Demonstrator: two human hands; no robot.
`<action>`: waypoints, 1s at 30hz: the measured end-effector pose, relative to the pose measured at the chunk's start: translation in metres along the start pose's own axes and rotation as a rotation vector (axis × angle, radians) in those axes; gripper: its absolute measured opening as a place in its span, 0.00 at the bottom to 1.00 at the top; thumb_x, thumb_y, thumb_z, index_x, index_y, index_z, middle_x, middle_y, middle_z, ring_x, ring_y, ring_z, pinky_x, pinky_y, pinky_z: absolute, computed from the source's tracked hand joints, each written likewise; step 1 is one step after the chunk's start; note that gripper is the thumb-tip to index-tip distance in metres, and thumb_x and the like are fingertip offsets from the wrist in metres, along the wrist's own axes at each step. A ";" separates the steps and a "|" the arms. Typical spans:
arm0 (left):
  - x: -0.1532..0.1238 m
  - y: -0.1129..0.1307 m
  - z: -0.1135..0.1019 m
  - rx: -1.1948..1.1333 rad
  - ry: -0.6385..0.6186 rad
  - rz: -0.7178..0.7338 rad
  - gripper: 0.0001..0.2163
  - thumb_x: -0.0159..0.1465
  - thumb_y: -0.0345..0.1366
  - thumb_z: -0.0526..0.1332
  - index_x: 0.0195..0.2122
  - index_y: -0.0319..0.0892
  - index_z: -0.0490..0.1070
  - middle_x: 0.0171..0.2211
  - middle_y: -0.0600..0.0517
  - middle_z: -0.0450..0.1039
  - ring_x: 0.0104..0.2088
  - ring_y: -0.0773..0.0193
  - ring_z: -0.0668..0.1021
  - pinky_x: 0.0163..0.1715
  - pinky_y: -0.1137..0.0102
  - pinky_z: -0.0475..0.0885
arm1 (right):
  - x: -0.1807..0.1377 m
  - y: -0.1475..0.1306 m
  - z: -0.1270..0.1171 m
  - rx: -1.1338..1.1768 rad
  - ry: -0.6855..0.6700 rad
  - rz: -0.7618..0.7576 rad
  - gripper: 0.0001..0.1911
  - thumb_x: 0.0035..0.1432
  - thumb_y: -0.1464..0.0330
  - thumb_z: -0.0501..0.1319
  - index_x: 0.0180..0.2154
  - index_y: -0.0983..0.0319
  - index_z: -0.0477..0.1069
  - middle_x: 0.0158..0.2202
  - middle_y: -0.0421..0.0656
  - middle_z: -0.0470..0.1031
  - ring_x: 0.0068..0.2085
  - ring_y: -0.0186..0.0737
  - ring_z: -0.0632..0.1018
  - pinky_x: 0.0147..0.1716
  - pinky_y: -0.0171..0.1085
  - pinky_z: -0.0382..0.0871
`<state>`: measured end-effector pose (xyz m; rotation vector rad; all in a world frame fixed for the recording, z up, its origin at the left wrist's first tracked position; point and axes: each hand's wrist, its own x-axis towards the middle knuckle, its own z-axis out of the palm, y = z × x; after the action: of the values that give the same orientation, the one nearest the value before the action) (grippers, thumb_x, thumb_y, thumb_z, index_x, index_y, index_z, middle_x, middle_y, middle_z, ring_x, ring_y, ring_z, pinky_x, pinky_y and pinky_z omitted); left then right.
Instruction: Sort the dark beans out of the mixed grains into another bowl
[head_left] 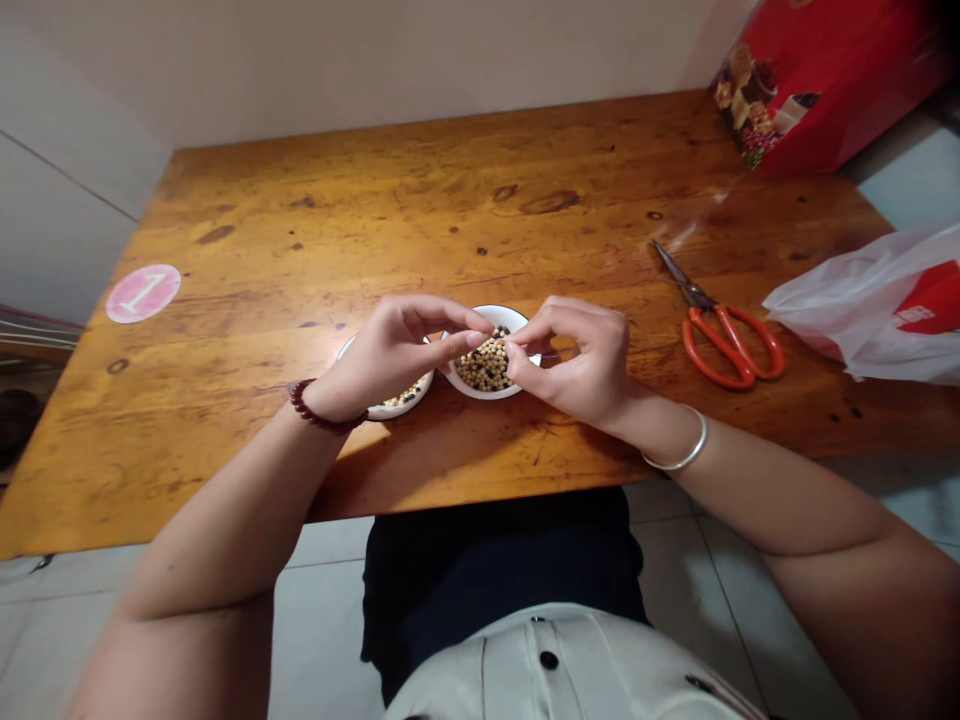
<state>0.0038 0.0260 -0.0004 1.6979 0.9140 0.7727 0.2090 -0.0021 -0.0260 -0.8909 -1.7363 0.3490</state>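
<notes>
Two small white dishes stand side by side near the front edge of the wooden table (pixel 375 220). The right dish (pixel 501 316) holds a heap of pale beans with some dark ones (pixel 486 367). The left dish (pixel 407 402) is mostly hidden under my left hand (pixel 390 350); a few beans show at its edge. Both hands hover over the right dish with fingers curled in a pinch. My right hand (pixel 581 355) has thumb and forefinger pressed together above the beans. What either pinch holds is too small to see.
Orange-handled scissors (pixel 720 330) lie to the right of the dishes. A white plastic bag (pixel 877 310) sits at the right edge, a red printed box (pixel 817 80) at the back right corner. A pink round sticker with a "1" (pixel 142 292) is at the left.
</notes>
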 end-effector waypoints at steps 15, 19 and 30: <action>0.000 -0.001 0.002 0.062 0.023 0.004 0.11 0.60 0.44 0.69 0.38 0.42 0.81 0.37 0.47 0.82 0.36 0.62 0.82 0.34 0.72 0.78 | -0.001 0.001 0.002 -0.047 -0.049 0.078 0.05 0.50 0.70 0.65 0.23 0.59 0.73 0.22 0.38 0.74 0.23 0.33 0.71 0.26 0.35 0.65; 0.001 -0.004 0.001 0.095 0.031 0.026 0.13 0.60 0.45 0.68 0.41 0.43 0.82 0.39 0.46 0.82 0.38 0.61 0.82 0.35 0.71 0.78 | -0.001 0.007 0.005 0.054 -0.121 0.176 0.05 0.54 0.68 0.65 0.27 0.60 0.77 0.26 0.40 0.78 0.26 0.33 0.74 0.27 0.34 0.67; -0.003 -0.001 0.003 0.551 0.142 0.188 0.09 0.67 0.40 0.59 0.39 0.43 0.77 0.36 0.50 0.77 0.36 0.64 0.78 0.35 0.71 0.73 | -0.002 0.022 0.015 0.245 -0.192 0.354 0.05 0.56 0.66 0.67 0.33 0.61 0.80 0.32 0.42 0.82 0.33 0.35 0.80 0.33 0.35 0.72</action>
<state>0.0050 0.0222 -0.0023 2.2562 1.1499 0.8207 0.2043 0.0142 -0.0467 -1.0080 -1.6593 0.8872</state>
